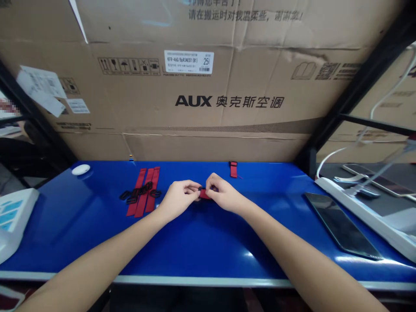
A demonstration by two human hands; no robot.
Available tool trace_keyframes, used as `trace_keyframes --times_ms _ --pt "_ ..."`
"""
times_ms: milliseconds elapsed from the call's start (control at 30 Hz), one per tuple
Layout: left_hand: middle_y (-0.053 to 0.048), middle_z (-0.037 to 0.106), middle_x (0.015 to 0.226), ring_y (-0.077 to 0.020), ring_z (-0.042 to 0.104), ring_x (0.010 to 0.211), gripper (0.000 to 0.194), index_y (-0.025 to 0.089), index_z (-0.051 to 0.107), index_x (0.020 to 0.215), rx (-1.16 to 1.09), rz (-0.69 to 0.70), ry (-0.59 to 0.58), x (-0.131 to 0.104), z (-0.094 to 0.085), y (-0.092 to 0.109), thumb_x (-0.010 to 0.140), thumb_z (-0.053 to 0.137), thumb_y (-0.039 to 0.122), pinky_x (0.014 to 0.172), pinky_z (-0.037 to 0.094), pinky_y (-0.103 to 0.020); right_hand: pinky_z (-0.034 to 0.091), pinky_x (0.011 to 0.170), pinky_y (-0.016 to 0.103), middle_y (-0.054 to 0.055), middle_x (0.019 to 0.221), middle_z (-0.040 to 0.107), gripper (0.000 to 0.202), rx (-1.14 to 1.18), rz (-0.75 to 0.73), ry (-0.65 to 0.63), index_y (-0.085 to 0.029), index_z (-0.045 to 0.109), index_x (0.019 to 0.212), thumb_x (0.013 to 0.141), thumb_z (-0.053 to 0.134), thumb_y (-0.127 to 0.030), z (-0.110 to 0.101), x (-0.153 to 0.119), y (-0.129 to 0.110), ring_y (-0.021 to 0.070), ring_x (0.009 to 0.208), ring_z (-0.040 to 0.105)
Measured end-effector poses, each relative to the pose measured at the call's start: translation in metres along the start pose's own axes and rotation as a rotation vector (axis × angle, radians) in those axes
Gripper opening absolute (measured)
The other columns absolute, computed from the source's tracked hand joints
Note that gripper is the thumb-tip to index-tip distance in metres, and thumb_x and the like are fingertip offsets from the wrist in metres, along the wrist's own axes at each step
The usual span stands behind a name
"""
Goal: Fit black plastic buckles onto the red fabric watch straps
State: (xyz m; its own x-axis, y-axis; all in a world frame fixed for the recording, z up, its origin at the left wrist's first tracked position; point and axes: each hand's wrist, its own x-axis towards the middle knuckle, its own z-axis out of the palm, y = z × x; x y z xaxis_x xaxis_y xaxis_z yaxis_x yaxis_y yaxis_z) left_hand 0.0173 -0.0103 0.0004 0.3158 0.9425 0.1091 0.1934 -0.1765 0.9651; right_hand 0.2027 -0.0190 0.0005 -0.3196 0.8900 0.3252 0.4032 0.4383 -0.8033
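My left hand (pixel 179 197) and my right hand (pixel 222 193) meet at the middle of the blue table (pixel 208 242), both pinching one short red strap piece (pixel 204 194) with a dark buckle part at its top. To the left lie three long red straps (pixel 144 190) side by side, with several black plastic buckles (pixel 138 193) scattered across them. A finished-looking short red strap (pixel 233 169) lies alone near the back edge.
A large AUX cardboard box (pixel 208 86) walls off the back. A black phone (pixel 341 225) lies at right, beside a white power strip (pixel 367 212) with cables. A white oval object (pixel 81 169) sits back left; a white device (pixel 14 216) at far left.
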Motion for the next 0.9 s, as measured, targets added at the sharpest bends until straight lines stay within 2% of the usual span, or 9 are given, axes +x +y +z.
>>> trace_keyframes --times_ms 167,333,467,567,633,733,767,833,900 --pt "-0.007 0.073 0.081 -0.0197 0.071 0.071 0.020 0.013 0.072 0.094 0.090 0.052 0.000 -0.001 0.000 -0.001 0.075 0.068 0.019 0.072 0.059 -0.033 0.035 0.064 0.028 0.000 0.079 0.046 0.014 -0.069 0.008 0.033 -0.020 0.044 0.064 0.074 0.053 -0.019 0.004 -0.002 -0.002 0.0132 0.068 0.043" --pt "-0.008 0.073 0.081 -0.0219 0.071 0.072 0.020 0.014 0.073 0.091 0.038 0.057 -0.008 -0.002 0.002 -0.001 0.076 0.071 0.027 0.072 0.059 -0.035 0.038 0.063 0.029 0.000 0.079 0.048 0.014 -0.080 -0.033 0.061 -0.020 0.047 0.064 0.075 0.055 -0.016 0.005 -0.002 -0.001 0.0130 0.067 0.045" --pt "-0.009 0.073 0.090 -0.0217 0.070 0.074 0.028 0.015 0.073 0.094 -0.147 0.045 -0.055 -0.001 -0.002 -0.001 0.074 0.075 0.035 0.073 0.058 -0.036 0.045 0.065 0.030 0.002 0.081 0.054 0.014 0.169 0.036 0.008 -0.019 0.054 0.076 0.078 0.065 -0.029 0.004 -0.002 0.001 0.0139 0.068 0.053" --pt "-0.009 0.073 0.092 -0.0196 0.068 0.078 0.032 0.015 0.071 0.095 -0.241 0.011 -0.115 -0.001 -0.006 0.000 0.071 0.079 0.033 0.076 0.056 -0.035 0.050 0.070 0.034 0.003 0.081 0.059 0.019 0.339 0.067 -0.039 -0.019 0.055 0.090 0.084 0.060 -0.037 -0.003 0.000 0.007 0.0162 0.072 0.058" --pt "-0.009 0.072 0.093 -0.0187 0.067 0.082 0.030 0.015 0.071 0.095 -0.253 0.005 -0.151 -0.001 -0.008 0.002 0.071 0.079 0.031 0.076 0.054 -0.033 0.049 0.081 0.039 0.005 0.093 0.060 0.018 0.212 0.011 0.005 -0.021 0.058 0.100 0.085 0.059 -0.031 -0.008 0.001 0.014 0.0186 0.085 0.059" --pt "-0.008 0.071 0.095 -0.0184 0.066 0.083 0.029 0.016 0.071 0.096 -0.214 0.005 -0.205 -0.003 -0.010 0.006 0.072 0.078 0.030 0.073 0.053 -0.031 0.039 0.097 0.045 0.008 0.114 0.053 0.034 -0.144 -0.043 0.059 -0.025 0.064 0.108 0.075 0.070 -0.022 -0.012 0.003 0.028 0.0236 0.107 0.050" --pt "-0.008 0.071 0.095 -0.0188 0.066 0.083 0.029 0.016 0.071 0.096 -0.194 0.011 -0.218 -0.002 -0.012 0.007 0.072 0.077 0.030 0.073 0.053 -0.031 0.037 0.098 0.046 0.008 0.114 0.052 0.032 -0.234 -0.028 0.056 -0.025 0.066 0.104 0.072 0.073 -0.021 -0.012 0.003 0.033 0.0246 0.108 0.048" --pt "-0.009 0.071 0.094 -0.0196 0.066 0.082 0.028 0.016 0.071 0.095 -0.139 0.030 -0.203 0.001 -0.017 0.008 0.072 0.077 0.031 0.072 0.053 -0.031 0.038 0.094 0.045 0.007 0.104 0.054 0.016 -0.336 0.030 0.062 -0.022 0.067 0.087 0.073 0.073 -0.023 -0.013 0.005 0.040 0.0239 0.101 0.049" --pt "-0.009 0.072 0.089 -0.0198 0.066 0.078 0.026 0.016 0.072 0.092 -0.053 0.044 -0.094 0.007 -0.027 0.006 0.070 0.077 0.030 0.069 0.052 -0.031 0.042 0.084 0.038 0.005 0.087 0.056 0.010 -0.338 0.102 0.079 -0.020 0.061 0.074 0.077 0.069 -0.024 -0.015 0.007 0.046 0.0201 0.086 0.052"
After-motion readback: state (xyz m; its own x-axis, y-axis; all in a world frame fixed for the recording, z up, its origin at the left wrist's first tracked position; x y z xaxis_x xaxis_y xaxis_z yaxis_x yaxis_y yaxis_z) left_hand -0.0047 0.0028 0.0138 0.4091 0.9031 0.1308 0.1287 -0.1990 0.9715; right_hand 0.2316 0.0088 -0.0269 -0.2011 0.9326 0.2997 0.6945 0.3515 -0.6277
